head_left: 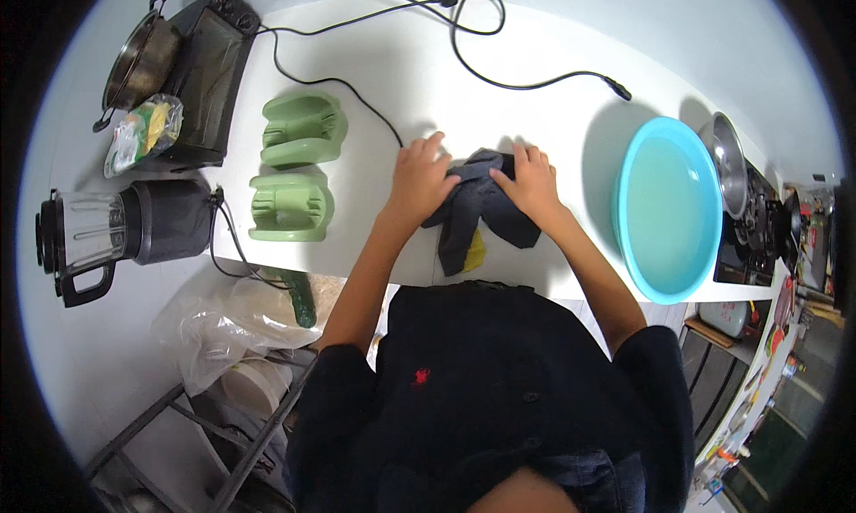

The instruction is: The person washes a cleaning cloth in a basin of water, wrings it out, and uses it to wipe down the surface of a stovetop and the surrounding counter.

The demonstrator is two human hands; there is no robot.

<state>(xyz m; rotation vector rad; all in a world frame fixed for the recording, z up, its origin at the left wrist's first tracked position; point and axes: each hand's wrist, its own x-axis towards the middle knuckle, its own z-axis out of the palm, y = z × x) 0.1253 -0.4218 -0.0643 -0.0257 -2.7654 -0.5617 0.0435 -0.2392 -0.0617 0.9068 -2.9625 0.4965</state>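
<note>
A small heap of dark grey fabric [461,209], sock-like in shape, lies on the white tabletop [381,245] in front of me. A bit of yellow cloth [475,252] shows at its near edge. My left hand [422,179] is at the heap's left side, its thumb touching the fabric and its fingers spread towards the far side. From the right, my right hand [533,182] rests on the heap, thumb across the dark cloth and fingers at its far edge. Whether either hand pinches the fabric is unclear.
At right stands a light-blue basin [622,205] of cloudy liquid, with a metal bowl [730,165] beyond. Two green plastic holders [294,235] [301,152], a blender [170,219] and a toaster oven [207,78] stand left. A black cable [374,112] reaches near my left hand.
</note>
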